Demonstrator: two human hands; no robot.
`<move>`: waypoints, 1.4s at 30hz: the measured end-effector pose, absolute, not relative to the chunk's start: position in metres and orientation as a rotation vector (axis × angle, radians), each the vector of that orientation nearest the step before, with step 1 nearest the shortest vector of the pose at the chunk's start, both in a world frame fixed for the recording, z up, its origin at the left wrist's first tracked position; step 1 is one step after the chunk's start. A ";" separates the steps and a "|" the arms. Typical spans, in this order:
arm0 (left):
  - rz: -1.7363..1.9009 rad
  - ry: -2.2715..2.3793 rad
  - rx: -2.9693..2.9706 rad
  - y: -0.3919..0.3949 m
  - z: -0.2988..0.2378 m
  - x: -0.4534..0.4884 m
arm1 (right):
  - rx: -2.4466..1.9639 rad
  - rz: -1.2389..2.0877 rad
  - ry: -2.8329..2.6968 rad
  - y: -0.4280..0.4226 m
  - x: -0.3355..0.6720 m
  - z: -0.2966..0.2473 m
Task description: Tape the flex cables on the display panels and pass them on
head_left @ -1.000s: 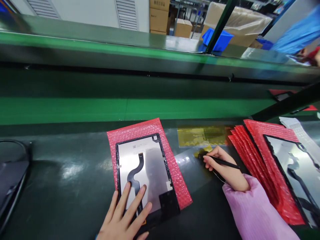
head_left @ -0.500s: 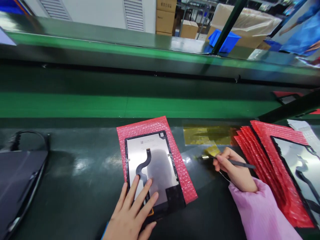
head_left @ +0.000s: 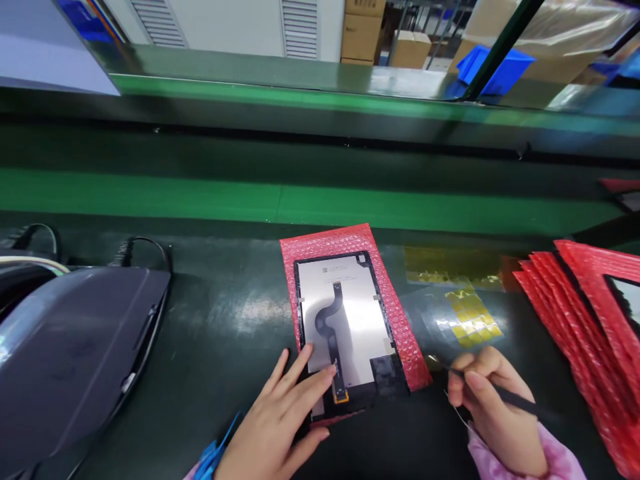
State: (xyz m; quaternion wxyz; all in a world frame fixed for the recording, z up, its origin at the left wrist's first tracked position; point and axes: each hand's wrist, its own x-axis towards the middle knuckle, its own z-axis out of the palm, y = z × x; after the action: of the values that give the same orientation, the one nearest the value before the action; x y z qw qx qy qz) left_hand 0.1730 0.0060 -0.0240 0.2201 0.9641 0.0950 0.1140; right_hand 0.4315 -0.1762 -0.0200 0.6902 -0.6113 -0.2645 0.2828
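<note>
A display panel (head_left: 355, 313) lies face down on a red bubble-wrap bag (head_left: 397, 320) on the dark green bench, with a black flex cable (head_left: 327, 320) snaking down its silver back. My left hand (head_left: 280, 417) rests flat on the panel's near left corner, fingers spread beside the cable's lower end. My right hand (head_left: 493, 403), in a pink sleeve, pinches black tweezers (head_left: 505, 395) just right of the bag; their tip carries a small shiny piece of tape. A sheet of yellow tape pieces (head_left: 470, 310) lies beyond that hand.
A stack of red bubble-wrap bags (head_left: 575, 313) with another panel sits at the right. A dark grey device (head_left: 70, 353) with cables fills the left. A green conveyor belt (head_left: 200, 200) runs behind the bench. Cartons and a blue bin stand far back.
My right hand has drawn back from the yellow tape sheet toward me, tweezers still pinched. My left hand has stayed on the panel. The view has swung left, revealing the grey device.
</note>
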 end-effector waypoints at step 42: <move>0.273 0.191 2.602 0.004 -0.022 0.178 | -1.747 0.720 -1.012 -0.145 0.351 -0.017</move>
State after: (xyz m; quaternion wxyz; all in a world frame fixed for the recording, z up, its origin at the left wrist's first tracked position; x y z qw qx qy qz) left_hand 0.1781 0.0037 -0.0225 0.2564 0.9588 0.0704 0.1006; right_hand 0.3507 -0.1451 -0.0173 0.4789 -0.7155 -0.4145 0.2948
